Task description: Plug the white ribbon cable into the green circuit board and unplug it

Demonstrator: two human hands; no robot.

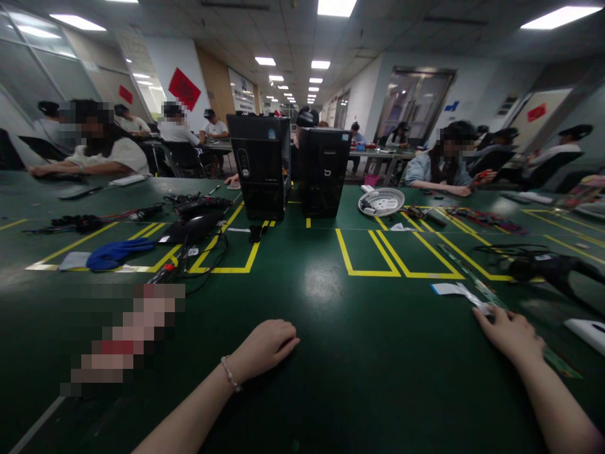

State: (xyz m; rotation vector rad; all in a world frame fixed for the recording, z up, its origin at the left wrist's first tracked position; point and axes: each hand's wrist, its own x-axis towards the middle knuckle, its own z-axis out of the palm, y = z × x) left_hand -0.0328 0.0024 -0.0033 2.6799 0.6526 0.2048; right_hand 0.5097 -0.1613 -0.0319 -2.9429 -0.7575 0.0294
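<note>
My left hand (269, 343), with a beaded bracelet (230, 374) at the wrist, rests on the green table (359, 378). Its fingers are curled together, and nothing shows in them. Farther right, my right hand (513, 331) has its thumb and index finger around the end of a white flat ribbon cable (448, 289) with a blue tip. That hand lies over a long, narrow green circuit board strip (466, 271) and hides its middle. The lower end of the strip shows beyond my wrist.
Two black computer towers (262, 167) stand ahead. A white basket (382, 202), dark cables (534, 261) and a white object (586, 334) lie to the right. Leftward are a blue glove (120, 252), a black cabled device (191, 227) and a pixelated area (127, 340). Other people sit around.
</note>
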